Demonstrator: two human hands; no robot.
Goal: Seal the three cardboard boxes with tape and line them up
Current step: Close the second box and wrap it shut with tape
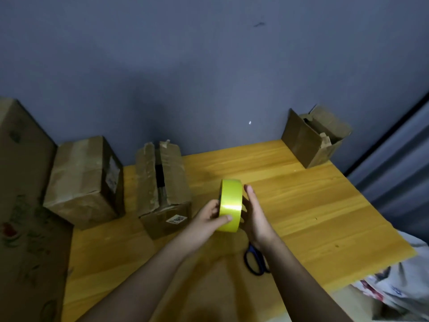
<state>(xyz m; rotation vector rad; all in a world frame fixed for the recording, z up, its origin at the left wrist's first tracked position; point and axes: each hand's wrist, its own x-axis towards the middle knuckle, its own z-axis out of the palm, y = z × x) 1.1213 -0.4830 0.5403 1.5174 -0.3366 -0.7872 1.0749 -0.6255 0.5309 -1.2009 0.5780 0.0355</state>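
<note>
Nearest to me, my forearms reach out over the wooden table point(301, 205), and a pair of blue-handled scissors point(254, 259) lies on it, partly under my right wrist. Just past that, both hands hold the yellow tape roll point(229, 205) up on edge above the table. My left hand point(209, 217) grips it from the left, thumb curled across the shiny outer band. My right hand point(254, 212) lies flat against the roll's right face, fingers straight and together, pointing away from me.

The relation that matters: the middle box point(162, 189) sits just left of the roll, beside my left hand, so that hand is the nearer one. Its top flaps are unsealed, with a dark gap running away from me, which I judge is the line the tape should follow. I cannot make out the tape's loose end.

Farther left stands another box point(81, 180), flaps closed. The third box point(313, 138) sits well apart at the far right corner, its flaps open, against the wall.
</note>
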